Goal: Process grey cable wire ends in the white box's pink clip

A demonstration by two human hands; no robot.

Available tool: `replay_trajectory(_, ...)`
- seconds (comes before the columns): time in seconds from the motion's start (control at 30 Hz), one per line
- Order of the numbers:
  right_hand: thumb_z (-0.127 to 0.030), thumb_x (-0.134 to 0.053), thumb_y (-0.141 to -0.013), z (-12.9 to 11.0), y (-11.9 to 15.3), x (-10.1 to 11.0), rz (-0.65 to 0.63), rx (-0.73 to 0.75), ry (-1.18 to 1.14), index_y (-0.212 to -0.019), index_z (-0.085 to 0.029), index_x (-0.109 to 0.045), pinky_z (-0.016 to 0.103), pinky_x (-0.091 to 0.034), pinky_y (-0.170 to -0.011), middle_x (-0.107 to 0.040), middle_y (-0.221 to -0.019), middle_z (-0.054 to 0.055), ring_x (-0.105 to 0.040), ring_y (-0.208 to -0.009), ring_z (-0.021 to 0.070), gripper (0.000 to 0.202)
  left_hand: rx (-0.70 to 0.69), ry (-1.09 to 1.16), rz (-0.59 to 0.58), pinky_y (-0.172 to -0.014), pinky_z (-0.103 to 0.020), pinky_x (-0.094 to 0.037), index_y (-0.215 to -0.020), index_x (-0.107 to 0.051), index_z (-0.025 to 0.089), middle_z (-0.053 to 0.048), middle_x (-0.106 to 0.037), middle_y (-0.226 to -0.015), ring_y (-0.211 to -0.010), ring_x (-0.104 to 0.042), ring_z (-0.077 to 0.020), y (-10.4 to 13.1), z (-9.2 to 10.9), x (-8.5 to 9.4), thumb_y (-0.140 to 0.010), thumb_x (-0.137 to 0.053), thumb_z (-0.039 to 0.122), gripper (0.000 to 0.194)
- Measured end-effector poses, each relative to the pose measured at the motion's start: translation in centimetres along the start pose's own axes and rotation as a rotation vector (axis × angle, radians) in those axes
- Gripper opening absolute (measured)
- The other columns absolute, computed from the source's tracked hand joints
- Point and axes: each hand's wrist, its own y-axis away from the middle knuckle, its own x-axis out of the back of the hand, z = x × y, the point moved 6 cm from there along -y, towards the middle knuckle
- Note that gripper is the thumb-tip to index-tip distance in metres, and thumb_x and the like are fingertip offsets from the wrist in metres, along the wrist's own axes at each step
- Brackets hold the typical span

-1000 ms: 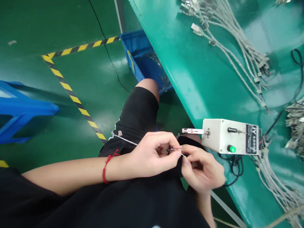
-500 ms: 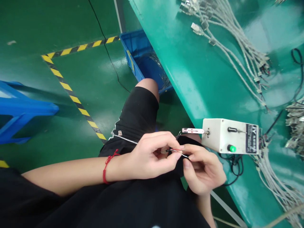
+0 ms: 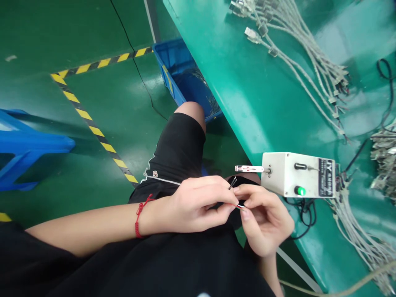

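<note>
Beyond hands with wires, grey strands in blue bin

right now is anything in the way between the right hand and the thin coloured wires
Nothing visible: the right hand is right at the thin coloured wires, which the left hand pinches close beside it.

Over to the right stands 1 glossy green bench. At its left edge sits 1 pale box with a green knob; 1 cable bundle lies farther off, 1 more bundle nearer, and 1 pile of cables far right.
</note>
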Motion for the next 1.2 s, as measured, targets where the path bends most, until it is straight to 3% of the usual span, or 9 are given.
replay_trajectory(0.17,0.003,-0.065,-0.078,-0.3,-0.2,0.2,0.003,0.054,0.079,-0.096,-0.017,-0.07,0.034,-0.064,-0.08,-0.077,-0.105,0.008,-0.075,-0.101,0.0258,0.028,-0.013,0.017,0.008,-0.068,-0.022,-0.059,-0.094,-0.069,0.009,-0.005,-0.066,-0.073,-0.068,-0.065,-0.0132,0.0,-0.2,-0.2,-0.086,-0.065,-0.004,0.016)
replay_trajectory(0.33,0.005,-0.064,-0.077,-0.2,-0.3,0.2,-0.022,0.048,0.085,-0.093,-0.018,-0.07,0.034,-0.064,-0.08,-0.078,-0.106,0.006,-0.075,-0.097,0.0231,0.028,0.001,0.037,0.0,-0.068,-0.024,-0.059,-0.092,-0.069,0.009,-0.001,-0.059,-0.066,-0.064,-0.062,-0.0126,-0.3,-0.2,-0.2,-0.084,-0.066,-0.005,0.016)
replay_trajectory(0.57,0.004,-0.062,-0.08,0.4,0.0,0.3,0.03,0.001,-0.049,-0.099,-0.018,-0.069,0.034,-0.067,-0.074,-0.078,-0.11,0.007,-0.077,-0.096,0.0236,0.029,0.037,0.039,-0.017,-0.054,-0.021,-0.048,-0.095,-0.069,0.01,0.0,-0.059,-0.068,-0.055,-0.051,-0.0091,-0.2,-0.3,0.0,-0.086,-0.065,-0.002,0.016)
replay_trajectory(0.7,0.002,-0.064,-0.079,-0.1,-0.2,0.2,0.009,0.027,0.012,-0.099,-0.018,-0.069,0.035,-0.067,-0.073,-0.077,-0.107,0.008,-0.076,-0.1,0.0267,0.029,0.043,0.019,-0.026,-0.055,-0.021,-0.048,-0.095,-0.068,0.011,-0.001,-0.061,-0.071,-0.055,-0.051,-0.0088,-0.2,-0.4,0.0,-0.087,-0.064,-0.002,0.016)
replay_trajectory(0.97,0.003,-0.065,-0.075,-0.7,-0.5,0.2,0.004,0.083,0.117,-0.095,-0.017,-0.07,0.034,-0.065,-0.075,-0.078,-0.104,0.007,-0.076,-0.093,0.0239,0.028,0.037,0.033,-0.021,-0.058,-0.021,-0.051,-0.094,-0.068,0.012,0.001,-0.058,-0.067,-0.058,-0.054,-0.0099,-0.2,-0.4,-0.3,-0.086,-0.065,-0.002,0.016)
replay_trajectory(1.2,-0.003,-0.066,-0.077,-0.7,-0.6,0.3,0.015,0.09,0.162,-0.09,-0.02,-0.07,0.035,-0.064,-0.068,-0.079,-0.1,0.006,-0.077,-0.088,0.025,0.022,0.026,0.039,-0.016,-0.059,-0.022,-0.053,-0.094,-0.068,0.012,-0.002,-0.065,-0.071,-0.059,-0.058,-0.011,-0.2,-0.3,-0.3,-0.086,-0.065,-0.001,0.016)
